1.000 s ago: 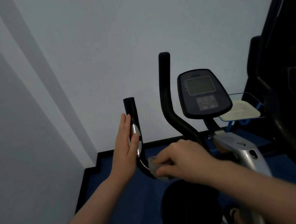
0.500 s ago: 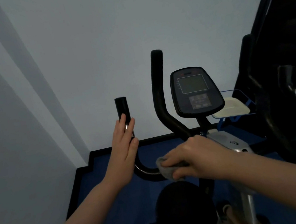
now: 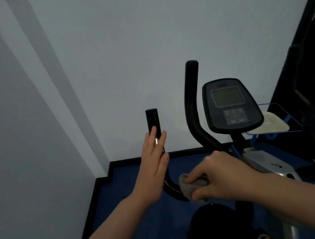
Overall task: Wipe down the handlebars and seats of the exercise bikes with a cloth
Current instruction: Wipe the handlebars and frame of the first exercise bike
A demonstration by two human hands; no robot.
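Presently we are bracing the left handlebar (image 3: 152, 120) at eleven o'clock with our flat left hand (image 3: 154, 164), while our right hand (image 3: 218, 173) is pinching the cloth (image 3: 191, 188) round its bend; loose bracing may be letting the cloth slip.

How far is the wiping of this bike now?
Done: nothing can be confirmed. In hand: the right hand rubs the grey cloth on the left handlebar's lower bend; the left hand steadies it. Left: right handlebar, seat.
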